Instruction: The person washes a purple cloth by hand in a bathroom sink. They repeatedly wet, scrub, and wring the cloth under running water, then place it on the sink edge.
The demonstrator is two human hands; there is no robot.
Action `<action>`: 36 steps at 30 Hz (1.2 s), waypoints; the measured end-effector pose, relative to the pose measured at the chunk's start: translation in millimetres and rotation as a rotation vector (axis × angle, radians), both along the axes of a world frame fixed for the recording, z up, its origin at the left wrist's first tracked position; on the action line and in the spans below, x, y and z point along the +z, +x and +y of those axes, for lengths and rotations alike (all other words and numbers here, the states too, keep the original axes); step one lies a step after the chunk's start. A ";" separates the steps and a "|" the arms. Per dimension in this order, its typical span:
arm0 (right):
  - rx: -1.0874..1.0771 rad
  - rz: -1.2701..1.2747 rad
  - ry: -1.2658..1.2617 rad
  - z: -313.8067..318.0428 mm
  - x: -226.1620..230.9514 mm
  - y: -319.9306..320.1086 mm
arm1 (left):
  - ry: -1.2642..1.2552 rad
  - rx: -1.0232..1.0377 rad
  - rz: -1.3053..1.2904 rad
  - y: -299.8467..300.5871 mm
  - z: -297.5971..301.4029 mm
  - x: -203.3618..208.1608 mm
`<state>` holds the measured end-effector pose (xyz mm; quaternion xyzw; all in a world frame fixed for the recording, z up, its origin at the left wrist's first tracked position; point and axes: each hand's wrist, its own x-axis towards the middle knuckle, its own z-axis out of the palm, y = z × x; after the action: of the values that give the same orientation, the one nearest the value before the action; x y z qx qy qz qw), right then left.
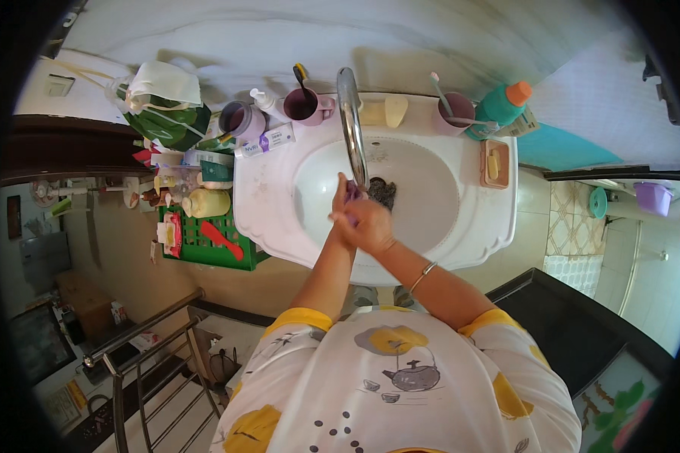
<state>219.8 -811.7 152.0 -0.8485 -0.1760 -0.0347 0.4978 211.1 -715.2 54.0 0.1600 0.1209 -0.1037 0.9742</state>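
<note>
Both hands are positioned over the white basin (461,226), below the curved chrome faucet (350,124); open bowl room remains to the right. A purple item (353,193) is clamped between left hand (345,198) and right hand (370,225), above the drain (383,192).

A small purple item (351,190), partly hidden and too covered to identify, sits upright between both hands over the white sink basin (431,189), just beside the chrome tap (351,128).
</note>
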 end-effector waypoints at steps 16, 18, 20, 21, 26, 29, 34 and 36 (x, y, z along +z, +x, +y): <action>-0.253 0.247 -0.234 -14.8 -66.0 57.6 | 0.357 0.108 0.587 20.6 -45.8 60.2; -0.187 0.176 -0.240 -9.3 -42.9 36.0 | 0.331 0.102 0.537 16.3 -36.6 42.3; -0.027 -0.125 -0.016 6.3 -26.5 7.5 | 0.215 0.124 0.248 2.6 -10.9 -4.8; 0.073 -0.251 -0.127 15.2 -24.1 -11.3 | 0.036 0.071 0.296 1.4 5.0 -37.1; -0.225 0.273 -0.317 -13.4 -64.9 53.9 | 0.256 -0.124 0.480 2.8 -23.6 -2.8; -0.269 0.401 -0.270 -51.1 -82.6 67.0 | 0.261 -0.198 0.326 9.8 -34.1 34.0; -0.441 0.760 0.348 -57.7 -68.9 52.8 | 0.553 -0.036 0.448 -11.1 40.0 -42.5; -0.169 0.770 0.218 -39.9 -29.9 39.8 | 0.602 -0.190 0.691 -17.9 42.3 -17.7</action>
<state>259.6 -851.7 122.2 -0.7532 0.0981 0.2262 0.6098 193.2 -672.9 36.3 0.4022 0.4475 -0.2001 0.7733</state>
